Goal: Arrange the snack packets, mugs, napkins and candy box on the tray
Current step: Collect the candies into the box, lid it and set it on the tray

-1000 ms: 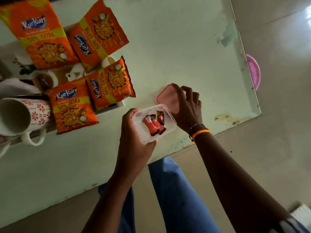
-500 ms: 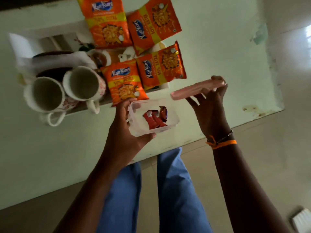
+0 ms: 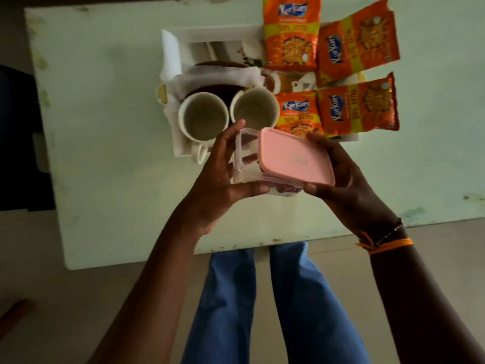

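The left hand (image 3: 223,177) gripped the clear candy box (image 3: 246,164). The right hand (image 3: 349,179) clamped the pink lid (image 3: 294,156) over it, offset toward 3 o'clock. Two mugs (image 3: 203,116) stood at 12 o'clock.

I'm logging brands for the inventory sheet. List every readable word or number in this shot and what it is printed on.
"Kurkure": blue logo on each of the four orange snack packets on the tray.
"50% EXTRA": yellow band on the near-left packet; blurred on the others.
Pink lid of the candy box: faint embossed mark, unreadable.
Mugs: no text visible.
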Tool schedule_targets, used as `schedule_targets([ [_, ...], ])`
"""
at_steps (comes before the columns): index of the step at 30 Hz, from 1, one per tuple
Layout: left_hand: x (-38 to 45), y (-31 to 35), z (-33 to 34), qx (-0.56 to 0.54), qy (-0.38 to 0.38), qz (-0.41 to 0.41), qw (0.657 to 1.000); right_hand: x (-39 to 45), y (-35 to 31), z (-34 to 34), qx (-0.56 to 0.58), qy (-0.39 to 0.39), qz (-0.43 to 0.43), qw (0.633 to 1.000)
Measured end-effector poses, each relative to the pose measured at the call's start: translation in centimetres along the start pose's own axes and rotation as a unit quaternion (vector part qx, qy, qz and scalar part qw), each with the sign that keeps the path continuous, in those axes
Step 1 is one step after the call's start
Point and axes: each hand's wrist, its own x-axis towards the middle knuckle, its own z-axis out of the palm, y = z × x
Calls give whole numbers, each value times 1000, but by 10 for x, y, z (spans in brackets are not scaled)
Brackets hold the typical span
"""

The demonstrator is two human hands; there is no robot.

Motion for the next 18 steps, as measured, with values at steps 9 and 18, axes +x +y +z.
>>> schedule_targets([
  [9,-4,-12,-6,3,-26,-18,999,24,8,11,-95,-66,21,993],
  [18,4,17,22,-50,236,-93,966,31,-28,26,-237,-106,-41,965],
])
